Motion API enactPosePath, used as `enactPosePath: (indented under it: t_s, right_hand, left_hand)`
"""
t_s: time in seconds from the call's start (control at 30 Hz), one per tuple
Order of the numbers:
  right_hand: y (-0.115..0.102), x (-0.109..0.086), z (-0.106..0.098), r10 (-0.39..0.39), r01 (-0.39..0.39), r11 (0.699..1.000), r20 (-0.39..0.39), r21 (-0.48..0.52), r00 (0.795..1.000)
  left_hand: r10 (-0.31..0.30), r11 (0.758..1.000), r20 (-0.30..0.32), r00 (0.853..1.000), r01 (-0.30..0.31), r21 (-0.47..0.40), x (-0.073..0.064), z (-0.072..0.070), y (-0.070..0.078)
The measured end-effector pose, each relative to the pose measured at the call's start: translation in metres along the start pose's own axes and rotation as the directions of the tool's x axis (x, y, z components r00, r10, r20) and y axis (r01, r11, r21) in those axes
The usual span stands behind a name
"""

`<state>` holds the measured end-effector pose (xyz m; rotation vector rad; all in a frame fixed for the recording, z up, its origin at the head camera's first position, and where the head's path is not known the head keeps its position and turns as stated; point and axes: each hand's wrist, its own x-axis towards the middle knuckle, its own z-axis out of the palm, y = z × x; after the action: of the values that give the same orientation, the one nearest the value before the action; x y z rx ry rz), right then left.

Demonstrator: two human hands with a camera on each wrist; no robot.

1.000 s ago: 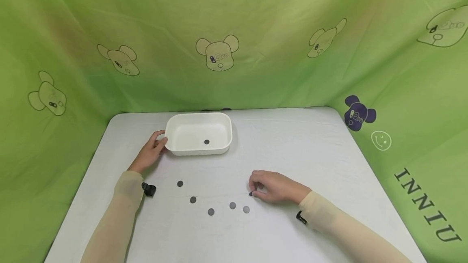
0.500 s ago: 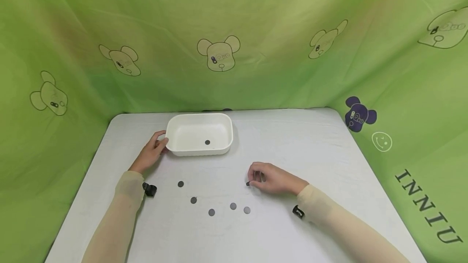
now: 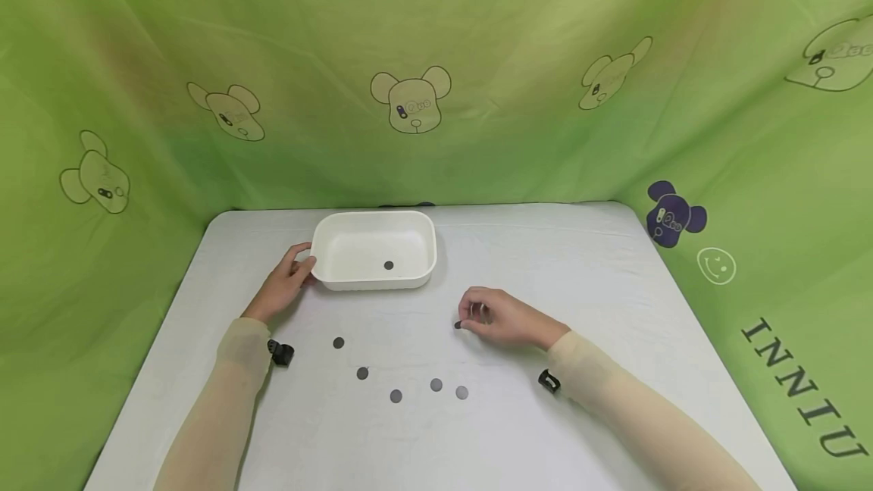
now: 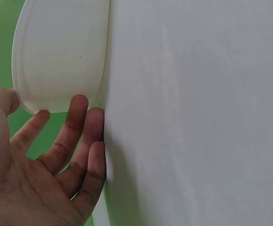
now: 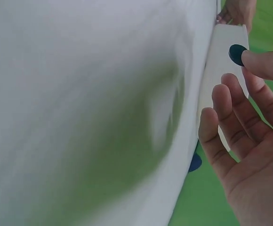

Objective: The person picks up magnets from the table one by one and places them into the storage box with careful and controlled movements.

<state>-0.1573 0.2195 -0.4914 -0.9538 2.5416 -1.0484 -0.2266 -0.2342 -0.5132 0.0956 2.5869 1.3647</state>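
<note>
A: Principal item?
B: One small dark disc [image 5: 236, 54], pinched at the thumb tip of the right hand [image 3: 502, 318]; that hand's lower fingers are apart and loosely bent. Location: right of the container, not in it.
A: Latest change?
B: Over the last second, the right hand has travelled toward the far side and slightly left, bringing the disc with it. The loose pieces have kept their arrangement.
A: Significance?
B: By my judgement, this piece is mid-carry: closer to the container, yet not delivered.
A: Next entry?
B: White container [image 3: 368, 286], rounded corners, far side of the table, left of centre. Contents: a single dark disc [image 3: 389, 265], lying toward the near right of its floor.
A: Left hand?
B: Left hand [image 3: 278, 288], at the container's left end: fingers spread, slightly bent, touching it. How firmly, I cannot tell.
A: Remaining stock?
B: Five loose discs [image 3: 395, 396], in a shallow curve on the near side, none touching another. Two black devices [image 3: 281, 353], one at each sleeve cuff. White-covered table [image 3: 566, 264]. Green printed cloth [image 3: 505, 157], behind and on both sides.
</note>
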Motion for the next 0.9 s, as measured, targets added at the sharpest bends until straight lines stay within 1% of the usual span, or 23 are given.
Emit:
enactPosePath:
  t_s: [0.4, 0.67, 0.9]
  right_hand:
    - [0.001, 0.016, -0.012, -0.001, 0.003, 1.000, -0.060, 0.026, 0.998]
    - [-0.001, 0.034, -0.012, 0.001, 0.001, 0.999, -0.069, 0.032, 0.998]
    - [-0.005, 0.049, -0.013, -0.002, 0.006, 0.999, -0.096, 0.040, 0.995]
  left_hand:
    - [-0.008, 1.000, 0.001, 1.000, 0.008, -0.003, 0.002, 0.001, 0.000]
    - [-0.012, 1.000, -0.001, 1.000, 0.012, -0.005, 0.002, 0.001, 0.000]
    - [-0.012, 1.000, -0.005, 1.000, 0.012, -0.006, 0.002, 0.001, 0.000]
